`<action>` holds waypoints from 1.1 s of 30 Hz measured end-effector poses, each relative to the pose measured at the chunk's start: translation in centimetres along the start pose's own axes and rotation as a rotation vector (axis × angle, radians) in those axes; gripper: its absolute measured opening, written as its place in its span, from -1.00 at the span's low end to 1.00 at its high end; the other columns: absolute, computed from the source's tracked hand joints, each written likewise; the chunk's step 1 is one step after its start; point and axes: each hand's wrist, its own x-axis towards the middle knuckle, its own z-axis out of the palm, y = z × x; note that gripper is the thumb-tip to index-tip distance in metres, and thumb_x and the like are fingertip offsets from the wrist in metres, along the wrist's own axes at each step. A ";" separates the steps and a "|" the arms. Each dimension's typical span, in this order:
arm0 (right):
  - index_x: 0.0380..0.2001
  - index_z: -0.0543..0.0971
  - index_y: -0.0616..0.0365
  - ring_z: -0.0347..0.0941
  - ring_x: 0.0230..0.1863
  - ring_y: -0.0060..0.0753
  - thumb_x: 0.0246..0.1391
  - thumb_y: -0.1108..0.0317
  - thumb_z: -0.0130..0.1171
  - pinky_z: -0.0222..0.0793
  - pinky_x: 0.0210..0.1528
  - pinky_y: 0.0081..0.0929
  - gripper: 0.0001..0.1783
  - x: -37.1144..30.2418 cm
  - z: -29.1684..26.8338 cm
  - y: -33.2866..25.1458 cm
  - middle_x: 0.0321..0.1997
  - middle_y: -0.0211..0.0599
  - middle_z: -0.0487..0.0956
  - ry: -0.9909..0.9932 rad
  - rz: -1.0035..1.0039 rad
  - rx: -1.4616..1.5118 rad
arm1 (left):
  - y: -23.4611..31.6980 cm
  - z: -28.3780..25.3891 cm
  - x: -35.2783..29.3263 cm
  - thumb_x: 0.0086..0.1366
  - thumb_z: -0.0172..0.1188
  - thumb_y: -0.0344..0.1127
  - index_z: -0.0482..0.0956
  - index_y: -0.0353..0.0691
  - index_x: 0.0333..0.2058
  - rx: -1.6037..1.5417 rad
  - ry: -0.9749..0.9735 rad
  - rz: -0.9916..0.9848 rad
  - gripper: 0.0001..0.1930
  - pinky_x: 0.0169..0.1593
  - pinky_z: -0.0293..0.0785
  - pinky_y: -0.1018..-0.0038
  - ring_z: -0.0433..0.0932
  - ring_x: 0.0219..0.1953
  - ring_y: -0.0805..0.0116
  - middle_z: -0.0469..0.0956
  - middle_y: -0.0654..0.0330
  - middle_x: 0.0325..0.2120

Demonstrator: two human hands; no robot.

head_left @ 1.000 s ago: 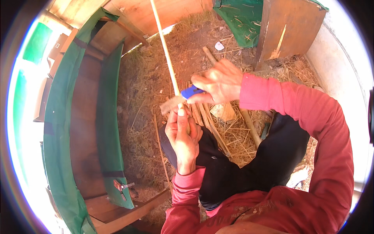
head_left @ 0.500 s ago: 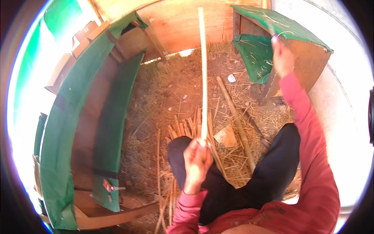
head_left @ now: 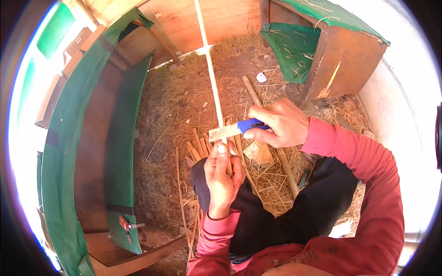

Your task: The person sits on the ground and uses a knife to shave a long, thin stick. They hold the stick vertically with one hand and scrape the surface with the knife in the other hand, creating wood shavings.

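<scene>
The left hand (head_left: 222, 177) sits just below the middle of the view, its grip closed around the lower end of a long thin stick (head_left: 211, 76). The stick runs from that hand up toward 12 o'clock, nearly straight, and leaves the view at the top edge. The thumb lies along the stick, pointing up.

The right hand (head_left: 281, 124) is at about 2 o'clock from the left hand, close beside it. Its grip is closed on a knife (head_left: 232, 130) with a blue handle. The pale blade points toward 9 o'clock and lies across the stick just above the left thumb, touching it.

Both arms wear red sleeves (head_left: 368, 170). A knee in dark trousers (head_left: 294, 216) lies under the hands, toward 5 o'clock.

Under the hands, a bundle of short split sticks (head_left: 199, 148) lies on the ground (head_left: 179, 101), which is covered in dry straw. A thicker round pole (head_left: 258, 99) lies on the straw from 1 o'clock toward 5 o'clock, passing beneath the right hand.

At 9 o'clock stands a long wooden box (head_left: 99, 138) edged in green cloth. At 1 o'clock is another wooden box (head_left: 340, 60) with a green top.
</scene>
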 end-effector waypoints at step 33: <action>-0.36 0.48 0.07 0.42 -0.70 -0.13 0.03 0.10 0.26 0.26 -0.66 -0.27 -0.70 -0.2 -1.1 -0.2 -0.69 -0.28 0.44 0.054 -0.143 -0.038 | -0.9 0.1 -0.8 0.47 -0.15 -0.18 0.38 -0.26 -0.27 -0.036 -0.072 0.051 -0.73 -0.78 -0.09 0.66 0.01 -0.89 0.63 0.19 0.36 -0.87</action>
